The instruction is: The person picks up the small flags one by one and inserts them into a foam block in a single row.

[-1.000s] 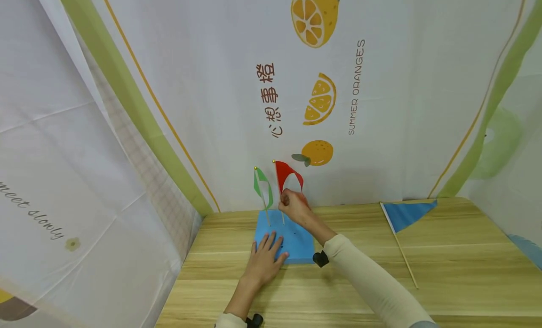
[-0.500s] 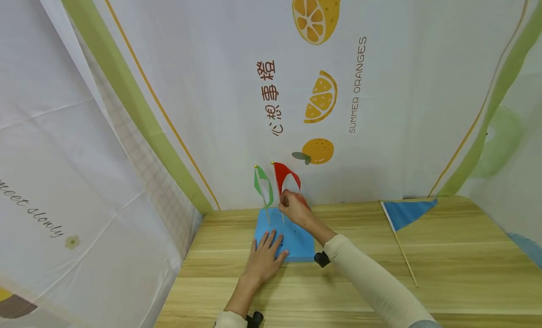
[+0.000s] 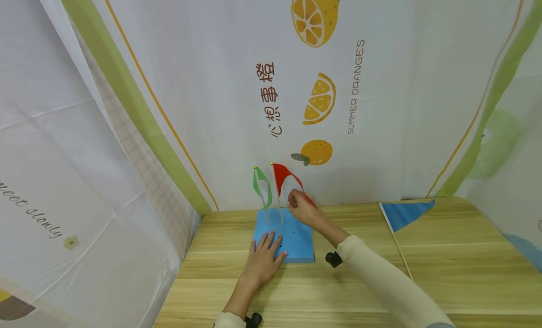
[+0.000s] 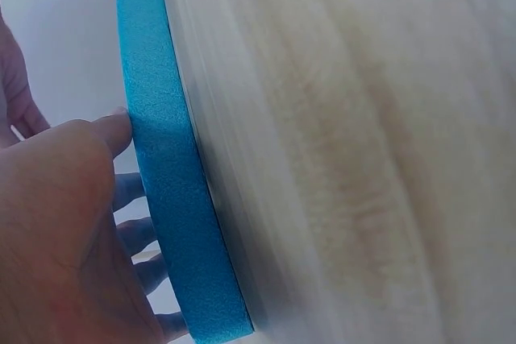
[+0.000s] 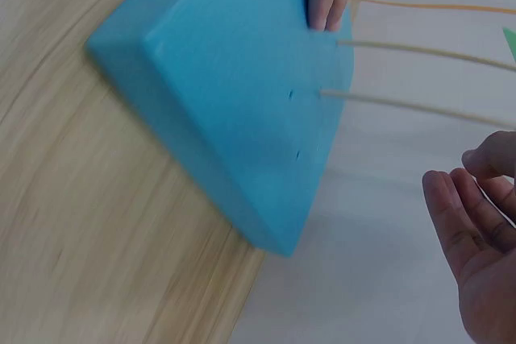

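A blue foam block (image 3: 301, 247) with small holes in its top lies on the table. Palm down, my left hand (image 3: 260, 264) rests on its near left part with fingers spread; in the left wrist view the thumb touches the block's edge. Two flags on thin sticks stand upright in the block: a green-and-white one (image 3: 257, 183) and a red-and-white one (image 3: 280, 175). My right hand (image 3: 304, 210) is just right of the red flag's stick, partly covering its cloth. In the right wrist view that stick (image 5: 419, 107) is apart from the loosely bent fingers (image 5: 451, 219), which hold nothing.
A blue triangular flag (image 3: 406, 216) on a stick lies on the wooden table (image 3: 355, 290) to the right, its lower end hidden by the right sleeve. Behind the table hangs a white cloth (image 3: 381, 144) printed with oranges.
My right hand has let go of the red flag's stick and moved a little to the right. The red flag stays standing in the block. My left hand has not moved.
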The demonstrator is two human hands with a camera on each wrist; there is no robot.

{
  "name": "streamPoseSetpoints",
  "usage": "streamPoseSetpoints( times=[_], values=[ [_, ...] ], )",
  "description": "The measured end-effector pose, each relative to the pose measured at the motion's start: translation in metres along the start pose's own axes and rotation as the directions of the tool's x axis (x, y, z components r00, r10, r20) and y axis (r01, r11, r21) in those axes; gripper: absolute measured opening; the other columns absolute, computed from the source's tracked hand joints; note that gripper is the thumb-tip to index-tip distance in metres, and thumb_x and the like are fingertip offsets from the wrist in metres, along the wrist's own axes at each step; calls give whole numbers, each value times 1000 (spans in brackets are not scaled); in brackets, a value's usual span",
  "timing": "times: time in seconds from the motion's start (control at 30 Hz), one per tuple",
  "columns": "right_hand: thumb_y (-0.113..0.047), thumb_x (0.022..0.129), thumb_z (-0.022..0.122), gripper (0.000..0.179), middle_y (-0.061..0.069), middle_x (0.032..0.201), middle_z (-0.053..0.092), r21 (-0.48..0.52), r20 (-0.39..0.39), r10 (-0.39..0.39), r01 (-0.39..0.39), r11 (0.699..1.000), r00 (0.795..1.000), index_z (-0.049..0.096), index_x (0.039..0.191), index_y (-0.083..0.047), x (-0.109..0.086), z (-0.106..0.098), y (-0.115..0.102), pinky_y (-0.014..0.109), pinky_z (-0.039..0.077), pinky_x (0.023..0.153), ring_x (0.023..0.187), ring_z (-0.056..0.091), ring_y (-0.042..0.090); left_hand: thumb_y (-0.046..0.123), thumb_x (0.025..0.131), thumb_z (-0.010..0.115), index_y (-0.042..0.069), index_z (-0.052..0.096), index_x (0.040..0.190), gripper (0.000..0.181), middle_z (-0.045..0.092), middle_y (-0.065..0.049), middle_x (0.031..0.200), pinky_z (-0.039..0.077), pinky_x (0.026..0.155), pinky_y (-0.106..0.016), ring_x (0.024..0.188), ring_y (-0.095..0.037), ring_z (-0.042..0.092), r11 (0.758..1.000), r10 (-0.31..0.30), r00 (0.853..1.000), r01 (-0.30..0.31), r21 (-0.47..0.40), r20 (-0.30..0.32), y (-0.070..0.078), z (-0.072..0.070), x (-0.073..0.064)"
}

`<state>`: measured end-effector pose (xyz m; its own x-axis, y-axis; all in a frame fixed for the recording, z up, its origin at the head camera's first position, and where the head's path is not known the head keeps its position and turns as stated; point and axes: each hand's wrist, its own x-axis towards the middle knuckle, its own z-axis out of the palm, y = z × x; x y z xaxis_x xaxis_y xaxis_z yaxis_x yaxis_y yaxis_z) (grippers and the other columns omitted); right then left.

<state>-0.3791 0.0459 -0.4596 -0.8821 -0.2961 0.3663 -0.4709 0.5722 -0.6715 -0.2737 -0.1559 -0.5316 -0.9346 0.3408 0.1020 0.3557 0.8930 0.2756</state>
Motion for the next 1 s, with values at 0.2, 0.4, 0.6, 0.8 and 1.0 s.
streamPoseSetpoints(
  times=[0.2, 0.4, 0.6, 0.8, 1.0],
  values=[
    [0, 94, 72, 6, 8, 90, 72, -62, -76, -38, 33, 998, 996, 67, 96, -4, -14, -19, 17, 37, 63, 80, 84, 68, 22, 48, 111, 52, 12, 47, 163, 63, 34, -17, 173, 22, 127, -73, 161, -42, 30, 1000, -1, 1000, 1, 1, 2, 1, 0, -1],
    [0, 95, 72, 6, 10, 89, 71, -55, -71, -4, 0, 998, 998, 68, 99, 1, -27, -41, 39, 36, 61, 76, 81, 66, 21, 48, 112, 51, 12, 46, 163, 63, 33, -17, 174, 20, 128, -73, 162, -43, 28, 1000, -4, 1000, 4, -9, 2, 1, 0, 0],
    [6, 94, 70, 6, 11, 89, 71, -93, -112, -40, 30, 995, 993, 69, 98, 3, -45, -65, 60, 37, 60, 73, 82, 68, 23, 48, 111, 52, 12, 46, 163, 63, 34, -17, 173, 21, 127, -73, 161, -43, 30, 1000, 3, 1000, -3, -11, -8, 1, 1, 0],
    [4, 97, 69, 3, 12, 90, 70, -48, -137, 11, -17, 999, 991, 68, 98, 2, -73, -94, 79, 29, 56, 70, 81, 66, 20, 47, 111, 54, 12, 47, 162, 63, 35, -16, 173, 21, 127, -73, 161, -43, 30, 1000, 6, 1000, -6, -8, -8, 0, 2, 0],
    [-4, 100, 71, 4, 9, 91, 73, -131, -168, 90, -113, 985, 982, 71, 101, 0, -105, -126, 96, 30, 55, 69, 82, 69, 20, 48, 111, 53, 13, 47, 163, 63, 34, -16, 174, 20, 127, -74, 161, -43, 29, 1000, -2, 1000, 2, -14, 7, 0, 0, -1]
  ],
)
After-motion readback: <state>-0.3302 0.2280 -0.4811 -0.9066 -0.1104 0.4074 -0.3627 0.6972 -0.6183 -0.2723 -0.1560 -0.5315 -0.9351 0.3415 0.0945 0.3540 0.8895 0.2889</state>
